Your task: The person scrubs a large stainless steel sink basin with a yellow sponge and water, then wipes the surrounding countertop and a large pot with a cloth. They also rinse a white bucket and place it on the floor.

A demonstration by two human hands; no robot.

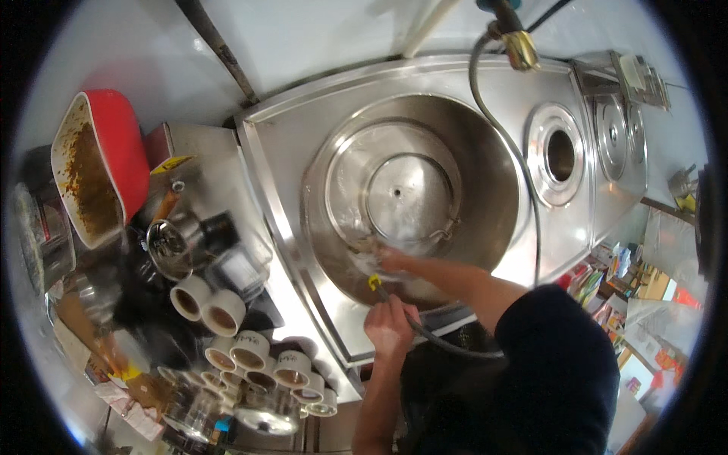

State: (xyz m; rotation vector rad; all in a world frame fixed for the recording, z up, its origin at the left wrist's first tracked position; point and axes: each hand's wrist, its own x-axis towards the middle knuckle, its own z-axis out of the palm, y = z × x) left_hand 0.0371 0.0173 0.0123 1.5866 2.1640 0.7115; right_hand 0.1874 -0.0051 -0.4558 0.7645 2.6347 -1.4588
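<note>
My left hand (389, 325) grips a dark hose (441, 339) near its yellow-tipped end (374, 282), at the near rim of a large round stainless-steel basin (489, 187). Past the hose end, my right hand (391, 260) reaches down into the basin. Blurred water splashes around its fingers, and whether they hold the small pale-brown thing (367, 245) beside them cannot be made out. In the basin lies a round, stepped metal piece (406, 190) with a small central hole and a wire loop (443, 232) at its edge.
Left of the steel counter stand a red tub (122, 153) with brown residue inside, a metal pot (170, 247) and several white cylindrical containers (223, 315). A brass-coloured tap (520, 50) and hose hang over the counter. Right is a ringed opening (560, 154).
</note>
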